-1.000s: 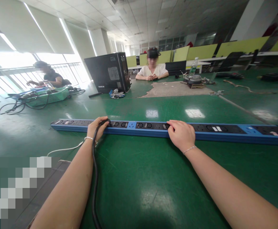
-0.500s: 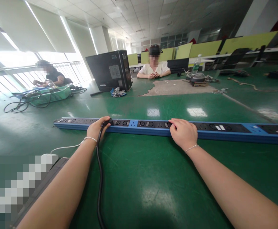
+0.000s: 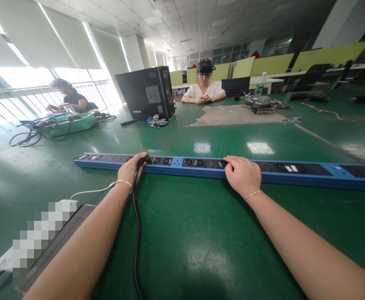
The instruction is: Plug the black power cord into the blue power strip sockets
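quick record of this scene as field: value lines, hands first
left hand: holds black plug at strip; seating unclear
right hand: on strip
strip: blue, black sockets, lying across table
cable: black, runs from plug toward the wearer
beyond strip: computer, gloves, bottle
far left: green basket, cables
people: two, seated, one across, one far left

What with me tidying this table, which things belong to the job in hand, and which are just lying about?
In use, it seems:
black cable, plug end in left hand
blue socket strip, right hand on it

Apparently lying about:
gloves
green basket
bottle
black computer case
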{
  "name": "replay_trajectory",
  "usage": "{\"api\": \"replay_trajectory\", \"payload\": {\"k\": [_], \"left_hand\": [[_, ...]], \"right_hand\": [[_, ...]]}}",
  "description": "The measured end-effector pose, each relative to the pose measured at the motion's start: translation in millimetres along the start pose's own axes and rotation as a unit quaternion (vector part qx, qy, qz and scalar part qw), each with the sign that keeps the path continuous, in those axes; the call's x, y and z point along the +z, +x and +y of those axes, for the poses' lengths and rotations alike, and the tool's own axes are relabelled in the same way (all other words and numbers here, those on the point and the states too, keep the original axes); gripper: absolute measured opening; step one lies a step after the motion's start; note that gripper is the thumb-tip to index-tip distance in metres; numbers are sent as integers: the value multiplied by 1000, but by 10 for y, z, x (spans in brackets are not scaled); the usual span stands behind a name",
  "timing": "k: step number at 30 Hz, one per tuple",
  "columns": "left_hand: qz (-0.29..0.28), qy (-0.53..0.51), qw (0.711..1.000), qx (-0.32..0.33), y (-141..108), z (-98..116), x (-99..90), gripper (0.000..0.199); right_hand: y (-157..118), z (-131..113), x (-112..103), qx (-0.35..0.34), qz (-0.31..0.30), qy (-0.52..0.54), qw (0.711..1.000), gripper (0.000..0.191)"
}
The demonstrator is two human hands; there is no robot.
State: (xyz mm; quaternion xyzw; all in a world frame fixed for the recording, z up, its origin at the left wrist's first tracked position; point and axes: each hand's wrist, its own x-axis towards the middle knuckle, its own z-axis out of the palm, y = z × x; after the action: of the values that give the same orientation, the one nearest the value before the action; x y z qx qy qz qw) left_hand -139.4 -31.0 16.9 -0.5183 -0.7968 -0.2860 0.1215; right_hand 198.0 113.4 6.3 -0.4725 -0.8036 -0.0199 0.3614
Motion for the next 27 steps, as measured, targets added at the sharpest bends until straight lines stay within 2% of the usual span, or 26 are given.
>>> {"api": "replay_trajectory", "payload": {"k": [7,12,16,20,22,27], "left_hand": [[-18,24,1000,-3,-19,-35,-22,42],[-45,17,998,38,-44,-70,-119,45],[-92,-21,995,-20,40,-40,-244,49],[-125,-81,983,-108,175,72,-324,40],[-141,-62,980,-130,210,147,-321,40],[-111,122,983,-76,246,285,-268,41]], "right_hand": [[1,7,6,-2,-2,-9,1000,33],[0,6,8,-3,-2,-10,1000,33],[-3,7,15,-4,6,-6,1000,33],[-1,5,31,-2,6,-8,1000,33],[2,5,44,1,9,-8,1000,34],[7,10,63,4,6,-7,1000,34]]}}
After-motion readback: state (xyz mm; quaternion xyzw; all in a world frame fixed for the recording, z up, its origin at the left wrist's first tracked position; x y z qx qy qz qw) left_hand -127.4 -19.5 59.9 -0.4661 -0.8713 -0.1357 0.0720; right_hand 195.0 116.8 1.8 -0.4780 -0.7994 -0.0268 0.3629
